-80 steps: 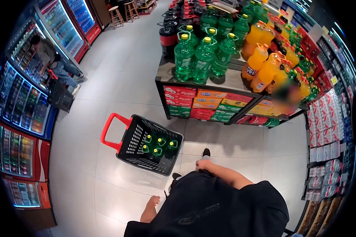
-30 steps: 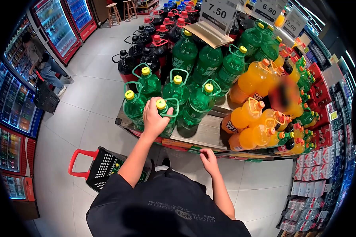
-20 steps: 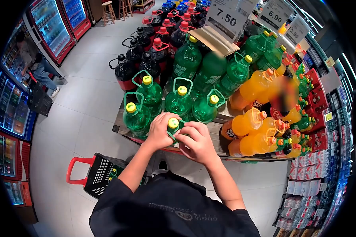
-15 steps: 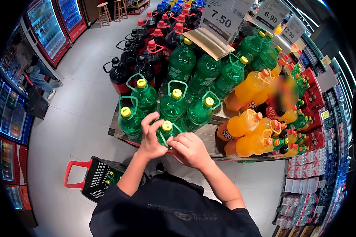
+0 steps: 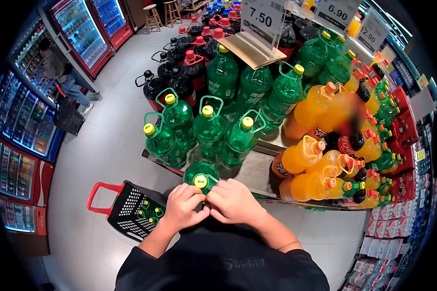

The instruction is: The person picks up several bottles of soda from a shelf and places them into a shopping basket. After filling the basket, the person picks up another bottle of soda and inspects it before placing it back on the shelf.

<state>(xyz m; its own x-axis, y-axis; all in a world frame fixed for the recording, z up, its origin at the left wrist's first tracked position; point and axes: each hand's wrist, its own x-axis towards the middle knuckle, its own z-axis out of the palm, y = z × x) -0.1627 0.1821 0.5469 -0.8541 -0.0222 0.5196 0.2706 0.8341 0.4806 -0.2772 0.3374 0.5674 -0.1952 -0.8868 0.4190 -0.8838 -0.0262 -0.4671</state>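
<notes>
A green bottle with a yellow cap (image 5: 201,173) is close to my body at the front edge of the display. Against the left side of its neck is my left hand (image 5: 183,207), fingers curled on it. My right hand (image 5: 232,201) is closed at the bottle's right side, on its pale green carrying loop. Just beyond stand several green bottles (image 5: 210,130) with yellow caps and raised loops. On the floor to the left, a black basket with a red handle (image 5: 133,213) holds several green bottles.
Orange bottles (image 5: 301,157) stand right of a bare strip of the wooden display top (image 5: 250,172). Dark bottles (image 5: 182,87) and price signs (image 5: 262,22) are farther back. A person (image 5: 65,72) with a basket is by the fridges at left. Packs (image 5: 386,228) line the right.
The green bottle has come away from the others, toward my body. Both hands have moved down with it, and my left fingers, earlier spread, have curled in.
</notes>
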